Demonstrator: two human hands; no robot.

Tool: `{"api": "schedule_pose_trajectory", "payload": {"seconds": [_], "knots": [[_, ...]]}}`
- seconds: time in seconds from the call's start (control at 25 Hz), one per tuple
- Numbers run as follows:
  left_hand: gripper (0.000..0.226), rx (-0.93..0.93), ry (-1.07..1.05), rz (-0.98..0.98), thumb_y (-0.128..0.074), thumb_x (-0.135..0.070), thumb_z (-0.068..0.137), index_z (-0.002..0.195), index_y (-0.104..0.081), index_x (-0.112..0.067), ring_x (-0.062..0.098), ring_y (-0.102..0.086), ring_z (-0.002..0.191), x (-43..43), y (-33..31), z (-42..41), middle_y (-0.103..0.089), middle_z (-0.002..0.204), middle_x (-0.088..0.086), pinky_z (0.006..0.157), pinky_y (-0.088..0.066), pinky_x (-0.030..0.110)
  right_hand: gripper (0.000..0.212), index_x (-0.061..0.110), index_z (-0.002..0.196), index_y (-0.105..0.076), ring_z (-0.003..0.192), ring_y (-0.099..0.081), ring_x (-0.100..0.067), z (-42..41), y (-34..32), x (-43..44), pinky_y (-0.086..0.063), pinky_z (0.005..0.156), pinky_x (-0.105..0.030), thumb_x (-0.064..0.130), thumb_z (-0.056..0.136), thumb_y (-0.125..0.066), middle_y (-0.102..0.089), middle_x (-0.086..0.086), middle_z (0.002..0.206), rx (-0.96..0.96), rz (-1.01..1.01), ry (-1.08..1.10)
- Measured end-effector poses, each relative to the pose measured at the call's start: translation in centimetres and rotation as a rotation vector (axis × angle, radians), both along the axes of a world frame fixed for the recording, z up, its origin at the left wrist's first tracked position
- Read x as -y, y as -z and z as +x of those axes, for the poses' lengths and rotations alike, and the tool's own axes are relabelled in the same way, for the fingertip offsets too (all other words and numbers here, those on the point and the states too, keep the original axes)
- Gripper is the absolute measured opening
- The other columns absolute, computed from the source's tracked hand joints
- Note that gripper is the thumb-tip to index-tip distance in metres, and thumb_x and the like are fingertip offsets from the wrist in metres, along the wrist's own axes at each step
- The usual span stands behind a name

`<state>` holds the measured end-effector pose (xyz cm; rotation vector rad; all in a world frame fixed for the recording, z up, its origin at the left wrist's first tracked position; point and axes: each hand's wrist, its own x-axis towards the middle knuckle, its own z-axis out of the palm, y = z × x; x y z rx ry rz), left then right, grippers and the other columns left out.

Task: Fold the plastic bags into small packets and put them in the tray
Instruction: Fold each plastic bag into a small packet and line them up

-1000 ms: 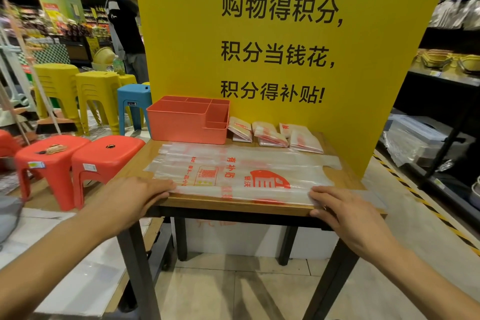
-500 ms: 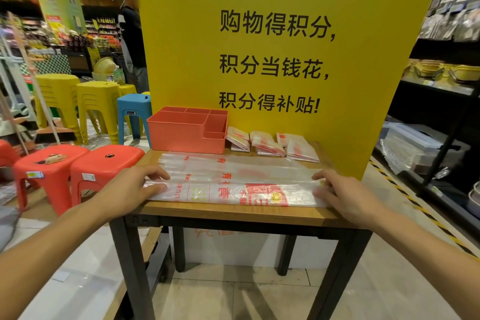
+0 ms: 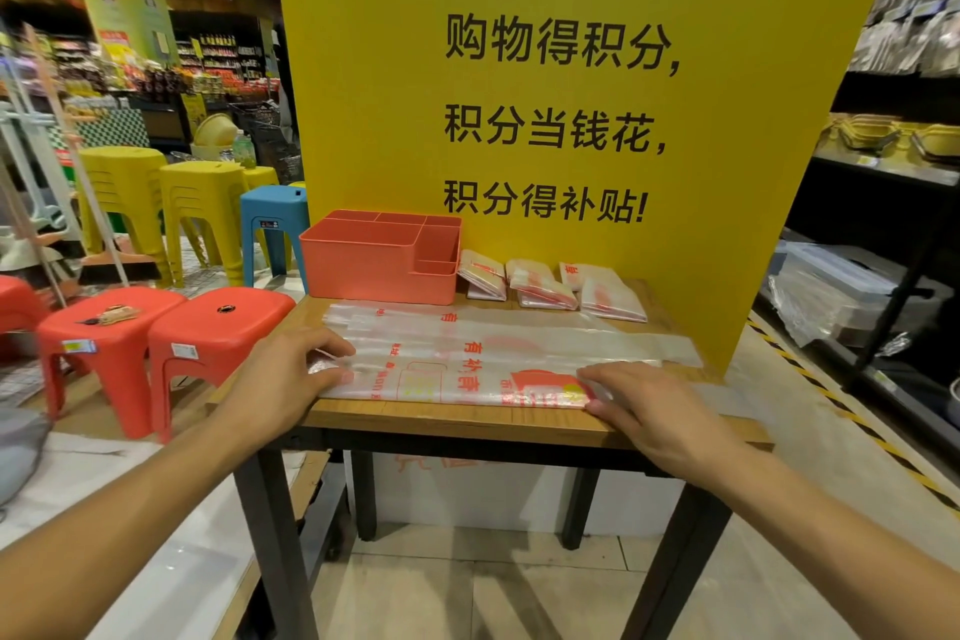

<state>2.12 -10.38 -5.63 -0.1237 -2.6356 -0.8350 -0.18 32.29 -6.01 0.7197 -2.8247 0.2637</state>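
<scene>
head view: just the one camera, looking down at a small table (image 3: 467, 424) in a shop
bag: clear plastic bag (image 3: 467, 353) with red print, lying flat lengthwise left to right on the near half of the table, near long edge folded over on itself
left hand: left hand (image 3: 291, 379) lies on the bag's left end, fingers fairly straight and a bit spread, pressing down; a little plastic bunches between thumb and forefinger
right hand: right hand (image 3: 654, 411) is flat on the near folded edge, fingers straight and together, pointing left and pressing the fold down
tray: coral tray (image 3: 363, 265) with compartments, far left on the table, just beyond the bag
packets: folded packets (image 3: 540, 283) in a row right of the tray, against the yellow board (image 3: 519, 120)
changed since half a sec ago: right hand has slid left along the fold, off the bag's right end and in toward the middle, so the handle end now sticks out bare on the right; left hand is pretty much where it was; tray and packets haven't budged
hard to see: the right palm covers part of the fold; the bag's layers are see-through, so I can't count the folds; inside of the tray mostly hidden by its near wall; both forearms run out of the picture at the bottom
</scene>
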Motion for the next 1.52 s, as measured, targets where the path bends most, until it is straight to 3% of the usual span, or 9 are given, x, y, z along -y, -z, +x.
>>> {"api": "schedule_pose_trajectory", "payload": {"seconds": [0.16, 0.28, 0.48, 0.76, 0.88, 1.0, 1.12, 1.36, 1.52], "knots": [[0.021, 0.001, 0.006, -0.066, -0.078, -0.024, 0.092, 0.098, -0.067, -0.041, -0.002, -0.057, 0.092, -0.3, -0.4, -0.1, -0.063, 0.101, -0.022, 0.09, -0.047, 0.025, 0.066, 0.039, 0.148, -0.051, 0.137, -0.047, -0.007, 0.0, 0.5, 1.3, -0.043, 0.108, -0.029, 0.068, 0.097, -0.022, -0.051, 0.017, 0.151, -0.025, 0.053, 0.015], [0.005, -0.012, 0.056, -0.245, -0.06, -0.048, 0.098, 0.096, -0.065, -0.05, -0.001, -0.058, 0.1, -0.3, -0.5, 0.1, -0.066, 0.104, -0.026, 0.081, -0.044, 0.018, 0.059, 0.039, 0.147, -0.053, 0.129, -0.048, -0.004, -0.4, 0.7, 1.3, -0.05, 0.097, -0.026, 0.067, 0.1, -0.028, -0.051, 0.02, 0.144, -0.02, 0.075, 0.036], [0.059, 0.057, 0.25, -0.519, -0.048, -0.079, 0.087, 0.137, -0.058, -0.049, -0.007, -0.047, 0.121, 0.6, 0.1, 0.5, -0.053, 0.13, -0.031, 0.091, -0.039, 0.016, 0.066, 0.04, 0.141, -0.055, 0.116, -0.054, -0.005, -0.6, 0.2, 1.1, -0.05, 0.086, -0.023, 0.069, 0.097, -0.016, -0.055, 0.018, 0.131, -0.012, 0.091, 0.018], [0.055, 0.022, 0.31, -0.469, -0.023, -0.076, 0.093, 0.129, -0.058, -0.055, -0.011, -0.052, 0.108, 1.1, -1.5, 1.7, -0.056, 0.119, -0.034, 0.085, -0.042, 0.011, 0.05, 0.04, 0.135, -0.052, 0.113, -0.062, -0.01, 0.5, -0.6, 0.1, -0.054, 0.091, -0.033, 0.06, 0.102, -0.02, -0.066, 0.011, 0.128, -0.051, 0.077, 0.025], [0.042, 0.043, 0.255, -0.349, -0.035, -0.072, 0.096, 0.123, -0.06, -0.05, -0.015, -0.054, 0.102, 1.2, -1.9, 1.4, -0.059, 0.115, -0.035, 0.082, -0.043, 0.012, 0.031, 0.04, 0.121, -0.055, 0.107, -0.063, -0.009, -0.2, -0.7, -0.4, -0.055, 0.087, -0.032, 0.052, 0.105, -0.031, -0.067, 0.012, 0.118, -0.073, -0.011, 0.068], [0.013, 0.055, 0.202, -0.145, -0.064, -0.047, 0.094, 0.106, -0.066, -0.043, -0.015, -0.054, 0.102, 0.8, -1.6, 0.2, -0.065, 0.107, -0.025, 0.079, -0.044, 0.015, 0.029, 0.038, 0.129, -0.055, 0.115, -0.063, -0.012, -1.5, -0.8, -0.5, -0.055, 0.091, -0.032, 0.049, 0.107, -0.038, -0.067, 0.009, 0.129, -0.079, -0.014, 0.134], [0.008, 0.08, 0.153, -0.103, -0.073, -0.033, 0.094, 0.095, -0.07, -0.041, -0.011, -0.059, 0.096, 0.6, -1.0, -0.9, -0.069, 0.1, -0.021, 0.082, -0.049, 0.023, 0.031, 0.036, 0.136, -0.053, 0.125, -0.057, -0.012, -2.6, -0.4, -0.3, -0.052, 0.098, -0.031, 0.045, 0.106, -0.048, -0.059, 0.009, 0.141, -0.094, 0.033, 0.134], [0.014, 0.044, 0.187, -0.199, -0.065, -0.049, 0.094, 0.108, -0.067, -0.053, -0.011, -0.054, 0.11, 0.7, 0.0, -0.4, -0.063, 0.116, -0.029, 0.095, -0.046, 0.021, 0.023, 0.037, 0.123, -0.069, 0.116, -0.058, -0.008, -2.9, 0.7, -0.6, -0.053, 0.091, -0.027, 0.036, 0.103, -0.058, -0.064, 0.014, 0.126, -0.108, 0.002, -0.002], [0.044, 0.106, 0.292, -0.418, -0.061, -0.071, 0.085, 0.126, -0.054, -0.058, -0.011, -0.045, 0.119, 1.3, -0.1, 0.8, -0.05, 0.126, -0.037, 0.1, -0.042, 0.02, 0.041, 0.041, 0.13, -0.063, 0.12, -0.051, 0.001, -2.1, 0.5, -1.6, -0.049, 0.099, -0.025, 0.063, 0.099, -0.048, -0.055, 0.024, 0.129, -0.025, -0.026, -0.039]]}}
